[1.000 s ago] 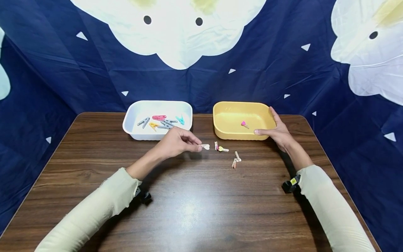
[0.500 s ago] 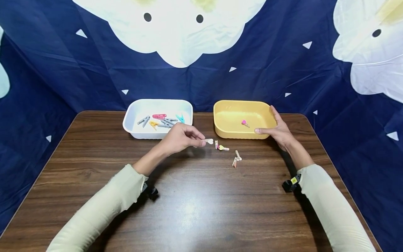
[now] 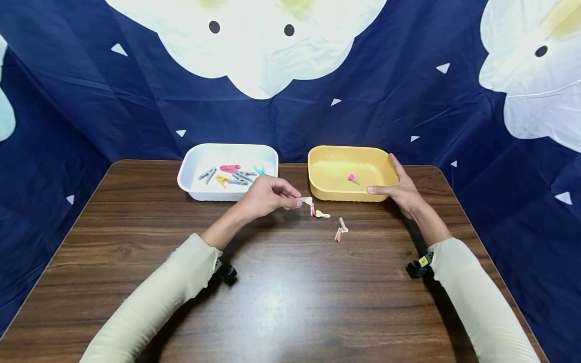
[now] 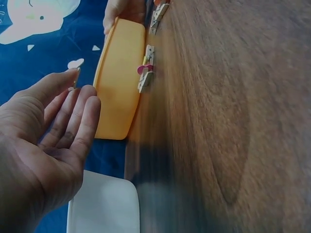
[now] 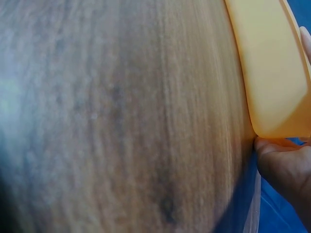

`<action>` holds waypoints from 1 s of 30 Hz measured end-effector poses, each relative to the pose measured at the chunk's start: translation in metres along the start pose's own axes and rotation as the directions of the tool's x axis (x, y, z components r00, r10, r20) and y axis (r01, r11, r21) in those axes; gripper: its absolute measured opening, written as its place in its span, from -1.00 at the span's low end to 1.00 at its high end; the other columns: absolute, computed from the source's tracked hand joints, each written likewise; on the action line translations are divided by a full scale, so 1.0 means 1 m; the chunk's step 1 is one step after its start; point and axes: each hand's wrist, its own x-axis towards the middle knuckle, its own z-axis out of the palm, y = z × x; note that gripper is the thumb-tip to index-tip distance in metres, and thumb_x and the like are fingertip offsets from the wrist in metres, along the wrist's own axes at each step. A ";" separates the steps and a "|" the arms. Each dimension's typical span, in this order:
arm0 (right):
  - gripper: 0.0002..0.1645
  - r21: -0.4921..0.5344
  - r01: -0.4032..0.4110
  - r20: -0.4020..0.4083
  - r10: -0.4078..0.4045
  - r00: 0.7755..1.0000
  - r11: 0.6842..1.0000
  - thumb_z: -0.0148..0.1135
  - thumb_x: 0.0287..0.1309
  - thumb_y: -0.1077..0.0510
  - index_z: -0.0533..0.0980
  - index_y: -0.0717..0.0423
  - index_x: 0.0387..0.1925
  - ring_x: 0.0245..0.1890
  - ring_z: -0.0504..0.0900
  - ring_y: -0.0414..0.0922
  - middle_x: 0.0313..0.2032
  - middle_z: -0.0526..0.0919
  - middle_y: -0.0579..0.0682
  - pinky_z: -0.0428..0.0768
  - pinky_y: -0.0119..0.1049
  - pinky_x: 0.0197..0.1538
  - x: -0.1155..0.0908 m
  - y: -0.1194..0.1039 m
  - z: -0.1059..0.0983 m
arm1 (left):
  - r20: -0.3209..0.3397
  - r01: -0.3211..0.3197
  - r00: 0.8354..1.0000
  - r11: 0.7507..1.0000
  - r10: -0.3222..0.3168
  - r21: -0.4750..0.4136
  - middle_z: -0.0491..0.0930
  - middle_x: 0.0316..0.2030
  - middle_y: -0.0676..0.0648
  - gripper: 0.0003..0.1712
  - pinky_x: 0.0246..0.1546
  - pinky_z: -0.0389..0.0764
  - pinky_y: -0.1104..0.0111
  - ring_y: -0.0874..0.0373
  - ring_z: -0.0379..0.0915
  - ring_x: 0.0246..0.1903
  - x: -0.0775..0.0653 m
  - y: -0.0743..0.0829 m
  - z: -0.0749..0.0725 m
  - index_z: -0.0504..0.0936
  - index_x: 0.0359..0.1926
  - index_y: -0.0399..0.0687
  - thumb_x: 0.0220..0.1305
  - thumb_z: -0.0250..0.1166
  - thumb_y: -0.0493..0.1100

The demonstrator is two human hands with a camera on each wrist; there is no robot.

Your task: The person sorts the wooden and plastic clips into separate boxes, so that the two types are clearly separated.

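My left hand (image 3: 268,195) pinches a small wooden clothespin (image 3: 306,200) with a white heart, between thumb and fingertips. In the left wrist view this clothespin (image 4: 76,68) is raised, its heart pointing away from the hand. On the table close to its tip lie mini clothespins, one with a dark pink heart (image 3: 312,210) and one with a yellow heart (image 3: 320,214). My right hand (image 3: 404,191) holds the right corner of the yellow bin (image 3: 336,194), thumb over the front rim, fingers along the right side. Inside that bin lies a pink-heart clothespin (image 3: 352,179).
Left of the yellow bin stands a white bin (image 3: 204,196) with several larger plastic clothespins (image 3: 230,168), grey, red, yellow and turquoise. Two more wooden clothespins (image 3: 341,229) lie in front of the yellow bin. A blue patterned cloth (image 3: 136,101) hangs behind the table.
The left hand has moved to the right and slightly away from me with the white-heart clothespin, toward the yellow bin. The right hand stays on the yellow bin.
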 end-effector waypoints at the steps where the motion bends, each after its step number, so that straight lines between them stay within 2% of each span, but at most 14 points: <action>1: 0.65 0.000 -0.001 0.001 0.001 1.000 1.000 0.66 0.23 0.33 -0.35 -0.36 0.87 0.86 -0.07 -0.04 0.88 -0.32 -0.14 0.04 -0.05 0.86 0.000 0.000 0.000 | -0.001 -0.001 1.000 1.000 0.001 -0.001 0.89 -0.36 0.02 -0.84 -0.21 0.87 0.05 0.05 0.78 -0.40 0.001 0.000 0.000 0.92 -0.14 -0.23 0.28 0.68 -0.29; 4: 0.65 0.003 -0.003 0.006 0.003 1.000 1.000 0.66 0.23 0.33 -0.34 -0.37 0.87 0.86 -0.09 -0.05 0.88 -0.33 -0.16 0.04 -0.06 0.86 0.000 0.000 0.000 | -0.002 0.000 1.000 1.000 0.000 -0.009 0.89 -0.36 0.02 -0.84 -0.20 0.87 0.05 0.03 0.78 -0.40 0.004 0.001 0.002 0.92 -0.14 -0.22 0.28 0.68 -0.28; 9: 0.66 -0.005 -0.007 0.014 0.007 1.000 1.000 0.66 0.23 0.32 -0.35 -0.39 0.87 0.87 -0.13 -0.07 0.88 -0.35 -0.20 0.02 -0.05 0.86 0.001 -0.001 -0.002 | 0.001 -0.007 1.000 0.999 0.007 -0.033 0.89 -0.37 0.02 -0.84 -0.19 0.87 0.03 0.15 0.75 -0.44 0.008 0.005 0.005 0.92 -0.14 -0.23 0.29 0.67 -0.30; 11: 0.66 -0.008 -0.005 0.017 0.005 1.000 1.000 0.66 0.23 0.32 -0.35 -0.39 0.87 0.87 -0.14 -0.07 0.87 -0.35 -0.21 0.01 -0.05 0.87 0.001 -0.001 -0.003 | -0.001 -0.008 1.000 0.999 0.008 -0.037 0.88 -0.38 0.02 -0.84 -0.18 0.87 0.02 0.14 0.74 -0.43 0.010 0.007 0.006 0.92 -0.14 -0.23 0.29 0.67 -0.29; 16: 0.66 -0.006 -0.001 0.025 0.001 1.000 1.000 0.65 0.23 0.33 -0.35 -0.37 0.87 0.87 -0.14 -0.08 0.87 -0.36 -0.22 0.01 -0.07 0.87 0.002 -0.001 -0.003 | -0.013 0.000 1.000 0.999 -0.001 -0.041 0.88 -0.37 0.03 -0.84 -0.10 0.87 -0.09 0.05 0.78 -0.40 0.013 0.010 0.008 0.92 -0.14 -0.22 0.28 0.68 -0.28; 23: 0.66 -0.006 0.001 0.023 -0.001 1.000 1.000 0.65 0.23 0.33 -0.36 -0.36 0.87 0.87 -0.13 -0.06 0.88 -0.36 -0.20 0.01 -0.05 0.86 0.003 0.000 -0.003 | -0.020 -0.010 1.000 0.997 0.009 -0.074 0.89 -0.37 0.01 -0.82 0.00 0.85 -0.23 0.18 0.79 -0.42 0.020 0.014 0.013 0.90 -0.12 -0.27 0.29 0.67 -0.31; 28: 0.65 -0.006 0.003 0.023 -0.003 1.000 1.000 0.65 0.24 0.32 -0.36 -0.36 0.87 0.87 -0.15 -0.06 0.88 -0.37 -0.19 0.01 -0.05 0.86 0.004 0.000 -0.003 | -0.027 -0.014 1.000 0.994 0.011 -0.110 0.89 -0.36 -0.01 -0.82 0.03 0.84 -0.24 0.20 0.80 -0.40 0.026 0.015 0.016 0.90 -0.13 -0.31 0.28 0.66 -0.34; 30: 0.65 -0.005 0.000 0.023 0.000 1.000 1.000 0.65 0.24 0.32 -0.36 -0.36 0.87 0.87 -0.14 -0.06 0.87 -0.38 -0.19 0.02 -0.05 0.86 0.004 0.000 -0.003 | -0.031 -0.016 0.999 0.993 0.012 -0.119 0.89 -0.35 -0.03 -0.82 0.00 0.87 -0.17 0.21 0.80 -0.40 0.028 0.014 0.016 0.89 -0.13 -0.32 0.28 0.66 -0.35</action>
